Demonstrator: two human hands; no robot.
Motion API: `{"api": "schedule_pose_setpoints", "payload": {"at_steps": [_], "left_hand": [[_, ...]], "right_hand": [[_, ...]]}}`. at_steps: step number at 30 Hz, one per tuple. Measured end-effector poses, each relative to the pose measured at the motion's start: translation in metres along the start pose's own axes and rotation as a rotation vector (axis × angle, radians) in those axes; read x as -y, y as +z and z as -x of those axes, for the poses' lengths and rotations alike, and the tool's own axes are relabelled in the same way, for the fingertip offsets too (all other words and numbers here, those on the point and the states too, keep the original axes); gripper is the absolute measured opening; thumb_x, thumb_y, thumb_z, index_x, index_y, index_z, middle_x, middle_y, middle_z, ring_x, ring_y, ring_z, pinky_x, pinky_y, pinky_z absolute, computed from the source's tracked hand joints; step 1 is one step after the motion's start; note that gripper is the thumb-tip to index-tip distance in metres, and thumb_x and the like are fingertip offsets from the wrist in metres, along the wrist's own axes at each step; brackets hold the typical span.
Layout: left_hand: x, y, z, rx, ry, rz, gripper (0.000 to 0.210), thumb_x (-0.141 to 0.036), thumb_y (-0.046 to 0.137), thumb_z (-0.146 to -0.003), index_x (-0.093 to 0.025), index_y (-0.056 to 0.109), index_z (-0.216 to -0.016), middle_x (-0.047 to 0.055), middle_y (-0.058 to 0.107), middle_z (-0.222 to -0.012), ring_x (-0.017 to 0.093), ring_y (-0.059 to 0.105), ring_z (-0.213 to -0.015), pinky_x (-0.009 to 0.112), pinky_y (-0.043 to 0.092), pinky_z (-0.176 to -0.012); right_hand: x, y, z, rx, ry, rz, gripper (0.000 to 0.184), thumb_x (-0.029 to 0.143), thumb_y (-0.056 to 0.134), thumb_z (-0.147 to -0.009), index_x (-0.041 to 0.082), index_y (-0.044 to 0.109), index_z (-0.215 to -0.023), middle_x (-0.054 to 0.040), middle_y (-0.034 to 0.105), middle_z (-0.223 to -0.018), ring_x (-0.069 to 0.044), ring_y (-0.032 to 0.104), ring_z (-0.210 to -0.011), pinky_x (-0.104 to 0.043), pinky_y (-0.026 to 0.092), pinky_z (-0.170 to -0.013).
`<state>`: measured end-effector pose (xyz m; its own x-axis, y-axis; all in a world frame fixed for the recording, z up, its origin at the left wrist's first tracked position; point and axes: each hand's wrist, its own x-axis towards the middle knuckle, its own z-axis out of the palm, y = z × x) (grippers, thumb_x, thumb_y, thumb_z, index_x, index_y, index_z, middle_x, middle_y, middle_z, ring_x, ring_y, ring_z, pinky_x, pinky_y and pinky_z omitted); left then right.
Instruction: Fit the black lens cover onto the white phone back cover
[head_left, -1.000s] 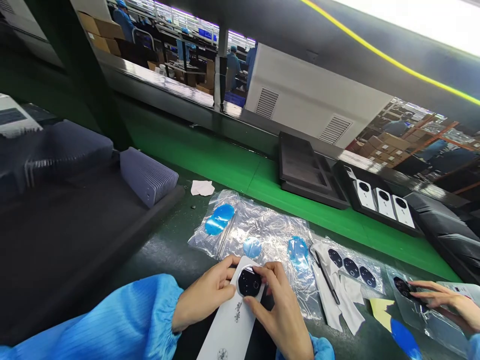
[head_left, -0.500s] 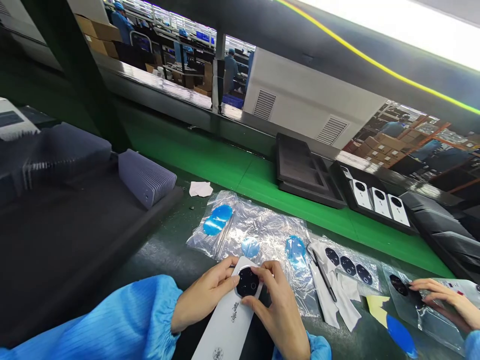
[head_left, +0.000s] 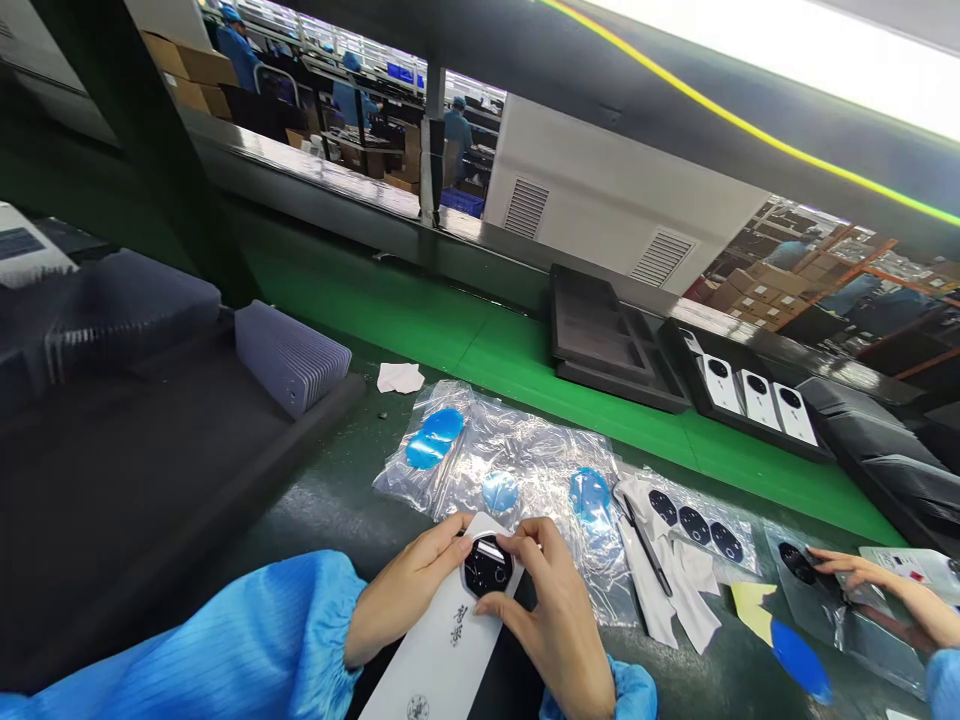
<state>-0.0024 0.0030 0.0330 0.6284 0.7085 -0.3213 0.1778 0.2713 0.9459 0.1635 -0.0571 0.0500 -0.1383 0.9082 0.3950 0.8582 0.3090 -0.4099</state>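
Observation:
My left hand (head_left: 409, 592) is closed on the upper left edge of a white phone back cover (head_left: 442, 640), its thumb beside the round black camera lens plate (head_left: 487, 567). From the other side my right hand (head_left: 551, 610) grips the cover's right edge, with a fingertip and the thumb at the plate's rim. The plate sits in the cover's top end, and a bright reflection lies across it. Dark printed marks run down the cover, whose lower end leaves the picture. Just beyond my hands lie clear plastic sheets (head_left: 525, 440) with blue round films (head_left: 499, 491).
A co-worker's hand (head_left: 892, 590) touches black lens plates in plastic at the right. Tweezers (head_left: 649, 550) rest on white cloth (head_left: 686, 590), near more lens plates (head_left: 694, 525). A black tray (head_left: 330, 410) with stacked panels (head_left: 289, 355) stands left; other trays (head_left: 600, 330) stand behind.
The phone back cover and both hands have shifted slightly left, and the cover is tilted so that a reflection now shows on the lens plate. My grip looks the same.

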Motion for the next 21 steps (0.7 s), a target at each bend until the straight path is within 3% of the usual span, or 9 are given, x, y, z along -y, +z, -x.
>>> {"api": "schedule_pose_setpoints", "payload": {"at_steps": [6,11,17,21], "left_hand": [[0.0047,0.0030,0.0019,-0.100,0.000,0.010,0.042,-0.057,0.043,-0.085,-0.021,0.060,-0.094,0.004,0.064,-0.094,0.024,0.053,-0.097,0.030,0.041,-0.082],[0.0067,0.0027,0.0029,-0.081,0.045,-0.007,0.040,-0.055,0.041,-0.089,-0.020,0.060,-0.097,0.004,0.064,-0.098,0.024,0.053,-0.104,0.030,0.042,-0.086],[0.0057,0.0012,0.0043,0.055,0.091,0.028,0.033,-0.045,0.044,-0.091,-0.020,0.053,-0.110,0.004,0.059,-0.111,0.022,0.051,-0.107,0.032,0.038,-0.095],[0.0023,0.0012,0.0055,0.065,0.093,0.042,0.036,-0.046,0.046,-0.089,-0.019,0.052,-0.112,0.006,0.059,-0.111,0.023,0.052,-0.107,0.032,0.039,-0.095]], "right_hand": [[0.0027,0.0002,-0.0026,-0.030,-0.020,0.007,0.060,0.017,0.092,-0.045,0.017,0.053,-0.090,-0.0028,0.055,-0.088,-0.018,0.059,-0.075,-0.028,0.054,-0.059],[0.0015,0.0016,-0.0021,-0.063,-0.011,-0.002,0.063,0.023,0.093,-0.041,0.018,0.053,-0.089,-0.0019,0.054,-0.089,-0.018,0.056,-0.078,-0.029,0.052,-0.062],[-0.0015,0.0025,-0.0026,-0.060,-0.023,-0.028,0.033,0.037,0.076,-0.074,0.019,0.053,-0.089,-0.0045,0.055,-0.090,-0.018,0.056,-0.080,-0.030,0.050,-0.064],[-0.0025,0.0025,-0.0029,-0.063,-0.033,-0.026,0.033,0.039,0.074,-0.075,0.019,0.053,-0.090,-0.0050,0.055,-0.091,-0.019,0.056,-0.080,-0.031,0.050,-0.065]]}}
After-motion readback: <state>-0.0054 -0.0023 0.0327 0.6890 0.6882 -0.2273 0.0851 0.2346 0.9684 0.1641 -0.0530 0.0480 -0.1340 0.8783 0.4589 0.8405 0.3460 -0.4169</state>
